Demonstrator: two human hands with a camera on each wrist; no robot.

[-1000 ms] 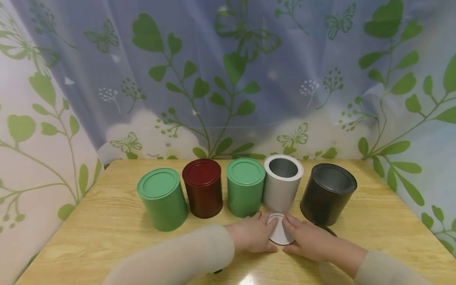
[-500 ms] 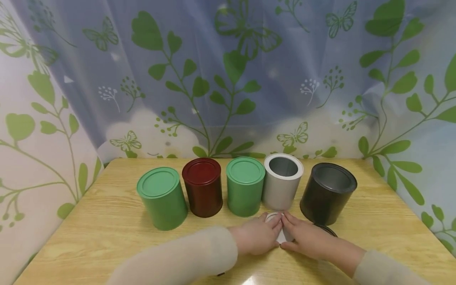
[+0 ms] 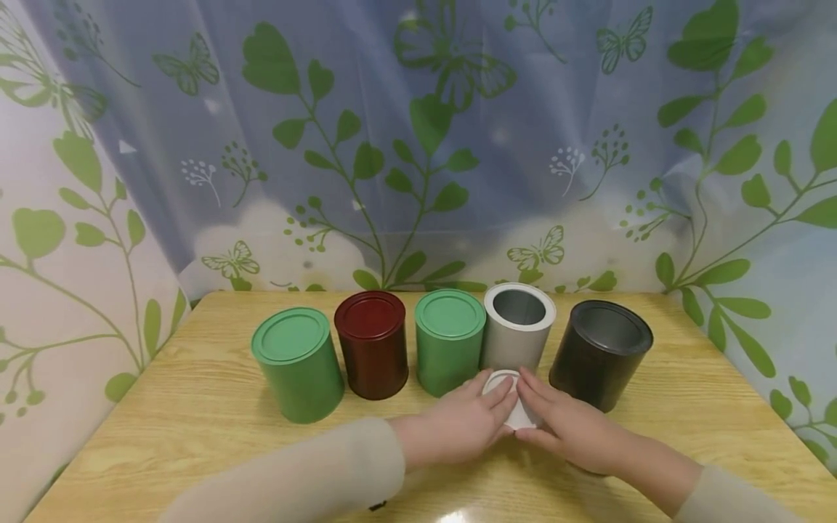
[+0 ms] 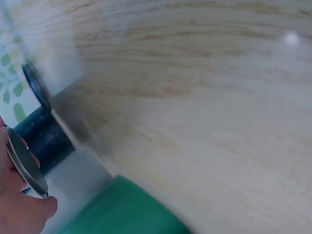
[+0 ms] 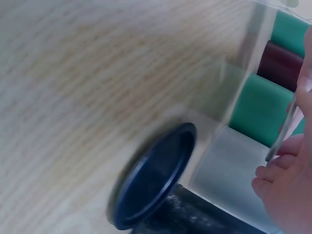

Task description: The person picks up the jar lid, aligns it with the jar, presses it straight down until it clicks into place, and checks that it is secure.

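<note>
Between both hands a round white can lid is held just in front of the open white can. My left hand grips the lid's left side, its fingers over the top and the thumb at the near edge. On the opposite side my right hand holds it the same way, fingertips almost meeting the left ones. Both wrist views show the lid raised off the tabletop, edge-on in the right one. Part of its top is hidden under the fingers.
Left of the white can stand a green can, a dark red can and another green can, all lidded. A black can stands at the right. Before it lies a black lid. A patterned curtain hangs behind the table.
The white lid has come up off the table and moved slightly forward, toward the white can. Both hands have closed in on its edges and moved with it. The cans stay put.
</note>
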